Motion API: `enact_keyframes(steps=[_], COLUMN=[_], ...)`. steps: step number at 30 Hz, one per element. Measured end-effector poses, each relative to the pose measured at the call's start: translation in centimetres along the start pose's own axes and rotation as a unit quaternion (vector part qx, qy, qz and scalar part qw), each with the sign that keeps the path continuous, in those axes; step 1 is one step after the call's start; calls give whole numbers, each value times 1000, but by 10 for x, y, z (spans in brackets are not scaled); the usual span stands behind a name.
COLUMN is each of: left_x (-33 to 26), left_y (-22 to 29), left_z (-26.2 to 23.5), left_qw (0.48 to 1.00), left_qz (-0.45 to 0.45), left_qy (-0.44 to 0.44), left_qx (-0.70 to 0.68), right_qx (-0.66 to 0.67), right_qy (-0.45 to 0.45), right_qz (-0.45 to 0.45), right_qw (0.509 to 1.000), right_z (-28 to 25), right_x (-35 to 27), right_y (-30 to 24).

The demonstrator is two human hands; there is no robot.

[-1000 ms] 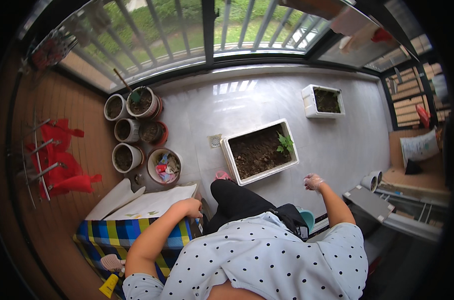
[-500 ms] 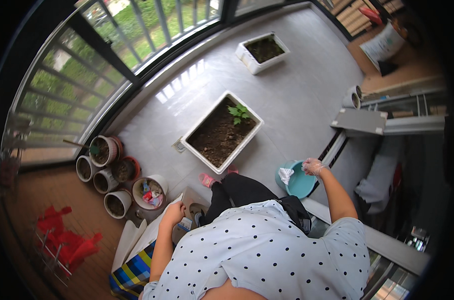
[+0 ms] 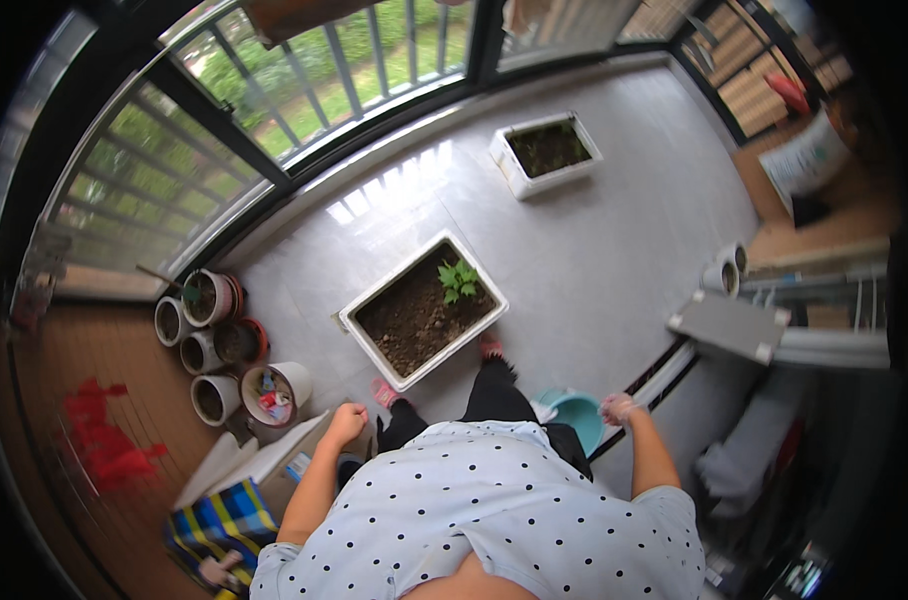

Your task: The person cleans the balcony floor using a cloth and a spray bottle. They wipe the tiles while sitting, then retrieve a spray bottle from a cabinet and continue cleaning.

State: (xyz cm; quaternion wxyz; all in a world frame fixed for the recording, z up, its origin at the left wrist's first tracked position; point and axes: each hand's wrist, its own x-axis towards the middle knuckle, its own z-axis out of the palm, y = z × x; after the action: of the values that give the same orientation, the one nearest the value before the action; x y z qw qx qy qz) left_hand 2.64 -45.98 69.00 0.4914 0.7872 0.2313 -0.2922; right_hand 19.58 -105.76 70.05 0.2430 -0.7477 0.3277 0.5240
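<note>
My left hand (image 3: pixel 349 422) is bare and curled into a loose fist, nothing showing in it, above the flaps of a pale carton (image 3: pixel 292 445). A clear plastic glove covers my right hand (image 3: pixel 620 408), whose fingers are closed at the right rim of a light blue bucket (image 3: pixel 580 412). The exact grip is too small to see. Some white cloth (image 3: pixel 544 411) hangs at the bucket's left side; my shirt and a black bag hide its lower part. Ahead of my feet stands a white rectangular planter (image 3: pixel 455 350) with brown soil and one green leafy plant (image 3: pixel 459 281).
Another white planter (image 3: pixel 562 179) stands farther off. Several flowerpots (image 3: pixel 214 399) and a pot with colourful wrappers (image 3: pixel 294 381) crowd the left. A checked bag (image 3: pixel 224 515) lies near my left arm. A grey panel (image 3: pixel 729 325) sits by the door track at right.
My feet have stepped apart, and the planters appear lower in view. My right hand and the bucket have shifted down together. My left hand has closed more tightly beside the carton.
</note>
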Motion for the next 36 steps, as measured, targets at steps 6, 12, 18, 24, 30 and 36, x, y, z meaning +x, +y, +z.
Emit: enact_keyframes(steps=[6, 12, 18, 24, 30, 36], left_x=[-22, -59, -35, -3, -1, 55], left_y=[-11, -8, 54, 259, 363, 432], left_z=[116, 233, 221, 139, 131, 197], left_qw=[944, 861, 836, 863, 890, 807], left_qz=[-208, -253, -197, 92, 103, 152], left_qy=[106, 262, 302, 274, 309, 381], left_qx=[-233, -355, -414, -413, -318, -424], right_qx=[-45, -61, 77, 307, 307, 110], right_qy=[63, 59, -232, -469, -517, -536], right_qz=[-143, -213, -333, -238, -154, -106], right_qw=[987, 973, 911, 793, 784, 830], right_z=[-114, -147, -48, 78, 107, 56], right_x=[77, 67, -31, -134, -157, -125], right_y=[-91, -207, -288, -343, -365, -374])
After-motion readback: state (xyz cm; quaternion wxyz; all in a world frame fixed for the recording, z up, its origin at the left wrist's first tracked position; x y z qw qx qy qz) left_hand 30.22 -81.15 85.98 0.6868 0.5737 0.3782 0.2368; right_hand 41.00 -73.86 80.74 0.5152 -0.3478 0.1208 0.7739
